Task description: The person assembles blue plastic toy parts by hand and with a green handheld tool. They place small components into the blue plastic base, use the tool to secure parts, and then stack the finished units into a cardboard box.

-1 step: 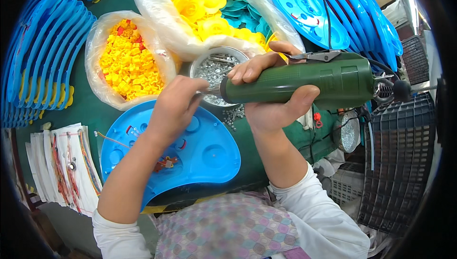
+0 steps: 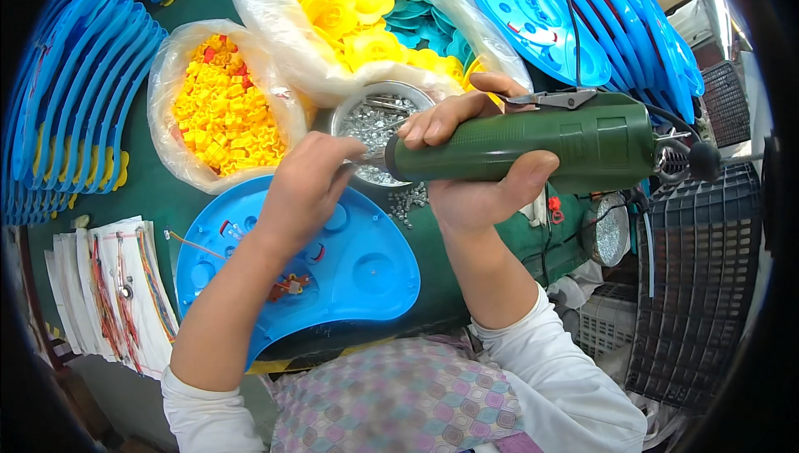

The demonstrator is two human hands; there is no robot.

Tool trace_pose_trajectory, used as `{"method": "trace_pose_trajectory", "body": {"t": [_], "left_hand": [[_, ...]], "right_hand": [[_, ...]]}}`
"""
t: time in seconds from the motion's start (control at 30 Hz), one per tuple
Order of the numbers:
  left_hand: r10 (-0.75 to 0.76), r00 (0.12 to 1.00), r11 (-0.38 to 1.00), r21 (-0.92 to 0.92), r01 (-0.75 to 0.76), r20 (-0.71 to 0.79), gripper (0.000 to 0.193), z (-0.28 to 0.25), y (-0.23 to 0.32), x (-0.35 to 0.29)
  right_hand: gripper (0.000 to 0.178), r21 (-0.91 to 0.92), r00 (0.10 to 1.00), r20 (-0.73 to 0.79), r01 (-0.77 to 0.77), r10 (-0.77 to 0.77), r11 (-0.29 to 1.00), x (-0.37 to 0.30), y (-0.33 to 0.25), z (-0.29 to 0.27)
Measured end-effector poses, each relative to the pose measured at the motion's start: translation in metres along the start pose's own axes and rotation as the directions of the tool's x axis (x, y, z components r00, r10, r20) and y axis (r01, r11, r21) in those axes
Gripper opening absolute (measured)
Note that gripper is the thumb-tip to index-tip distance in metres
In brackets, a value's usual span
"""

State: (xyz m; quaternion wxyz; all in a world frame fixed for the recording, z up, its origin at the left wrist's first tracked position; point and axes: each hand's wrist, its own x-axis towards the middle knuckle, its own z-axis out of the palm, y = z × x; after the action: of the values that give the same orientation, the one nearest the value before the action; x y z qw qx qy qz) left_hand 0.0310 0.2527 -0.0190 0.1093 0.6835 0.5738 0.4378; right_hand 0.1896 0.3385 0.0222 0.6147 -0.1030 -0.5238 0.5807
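My right hand [image 2: 476,201] is wrapped round a dark green electric screwdriver [image 2: 533,143], held level with its tip toward the left. At that tip my left hand [image 2: 306,185] is closed in a pinch on the bit; whether a screw is also between its fingers is hidden. Behind the two hands stands a round metal bowl [image 2: 339,120] of small silvery screws [image 2: 366,125]. Under my left forearm lies a blue plastic shell [image 2: 379,291] with round recesses, a small red circuit part [image 2: 291,286] and thin wires; the forearm covers part of it.
Bags of yellow parts [image 2: 225,112] and yellow-teal flower pieces [image 2: 366,3] stand behind. Blue shells are stacked at left [image 2: 75,95] and right [image 2: 632,28]. Loose screws [image 2: 408,201] lie beside the bowl, wire bundles [image 2: 116,286] at left. A cord [image 2: 574,28] hangs above the screwdriver.
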Motion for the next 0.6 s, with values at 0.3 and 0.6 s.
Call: {"method": "trace_pose_trajectory", "body": {"t": [0.3,0.6], "left_hand": [[-0.041,0.994,0.998,0.060,0.035,0.106,0.021,0.005,-0.001,0.035],[0.020,0.970,0.825,0.544,-0.154,0.244,0.008,0.047,-0.022,0.048]], "right_hand": [[0.095,-0.144,0.996,-0.028,0.075,-0.080,0.987,0.004,-0.012,-0.025],[0.096,0.004,1.000,-0.013,0.002,-0.001,1.000,-0.005,-0.021,-0.031]]}}
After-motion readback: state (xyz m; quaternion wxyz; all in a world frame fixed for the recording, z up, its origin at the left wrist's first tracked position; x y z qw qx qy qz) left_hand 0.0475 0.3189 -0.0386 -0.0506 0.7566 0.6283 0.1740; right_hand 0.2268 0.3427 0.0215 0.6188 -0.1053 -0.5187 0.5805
